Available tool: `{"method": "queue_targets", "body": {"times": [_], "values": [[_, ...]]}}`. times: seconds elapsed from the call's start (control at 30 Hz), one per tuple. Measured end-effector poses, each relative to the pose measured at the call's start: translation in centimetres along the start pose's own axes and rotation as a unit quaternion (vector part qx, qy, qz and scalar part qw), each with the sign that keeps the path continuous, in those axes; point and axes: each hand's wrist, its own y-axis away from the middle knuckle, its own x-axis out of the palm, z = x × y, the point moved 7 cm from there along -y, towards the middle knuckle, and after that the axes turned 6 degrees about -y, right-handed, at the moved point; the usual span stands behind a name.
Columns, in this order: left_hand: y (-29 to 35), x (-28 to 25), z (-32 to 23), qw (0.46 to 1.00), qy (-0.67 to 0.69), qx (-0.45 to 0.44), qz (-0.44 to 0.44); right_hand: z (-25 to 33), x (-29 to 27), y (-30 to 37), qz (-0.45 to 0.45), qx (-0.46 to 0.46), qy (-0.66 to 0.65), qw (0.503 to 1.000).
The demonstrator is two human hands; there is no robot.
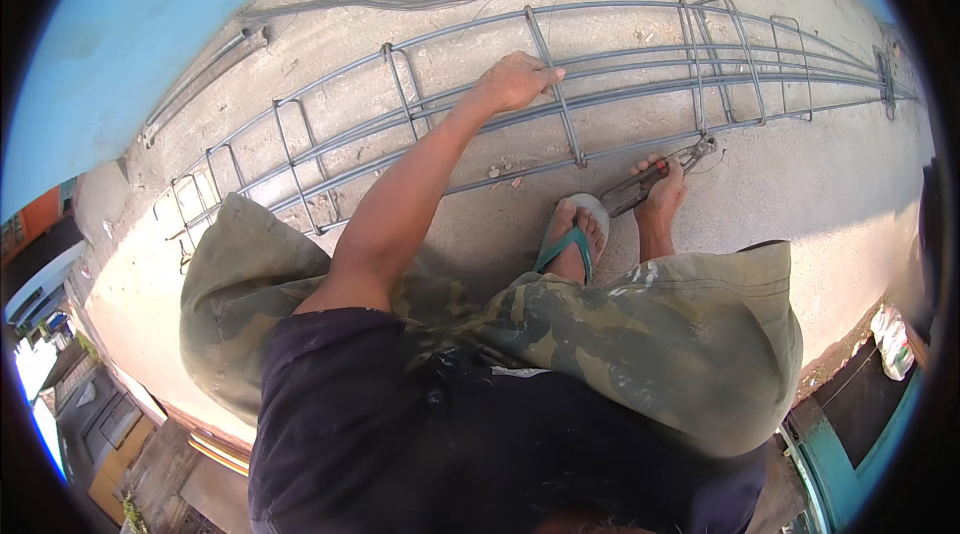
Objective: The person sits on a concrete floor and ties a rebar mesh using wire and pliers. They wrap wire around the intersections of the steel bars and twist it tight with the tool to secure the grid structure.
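Observation:
A long rebar cage (640,86) of grey steel bars and square stirrups lies across the concrete in front of me. My left hand (513,84) reaches over it, fingers closed at a stirrup (570,124) near the cage's middle. Close to the near bar, my right hand (664,190) grips a pair of pliers (690,156) with dark handles and a bit of red. The jaws sit just below a group of stirrups, and a thin wire (716,164) curls beside them. Part of the handles is hidden by my fingers.
My sandalled foot (578,239) stands between the pliers and the cage's near side. A bundle of thin wire or rods (420,2) lies beyond the cage. Metal lengths (200,84) rest at the far left. A white plastic bag (892,342) is at the lower right, beside a teal frame (830,469).

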Motion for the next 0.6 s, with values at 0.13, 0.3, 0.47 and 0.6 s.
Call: {"method": "queue_targets", "body": {"times": [0.13,0.3,0.47,0.6], "values": [[0.5,-0.3,0.4,0.999,0.005,-0.020,-0.031,-0.4,-0.4,2.7,-0.115,0.057,-0.160,0.979],[0.1,-0.1,-0.2,1.000,-0.002,-0.007,-0.021,-2.9,4.1,8.7,0.225,0.374,0.155,0.886],[0.2,-0.1,-0.1,1.000,-0.004,-0.006,-0.004,-2.4,4.5,8.2,0.228,0.399,0.069,0.886],[-0.3,0.0,0.0,1.000,0.002,0.003,0.002,-4.3,4.2,8.3,0.213,0.385,0.130,0.889]]}}
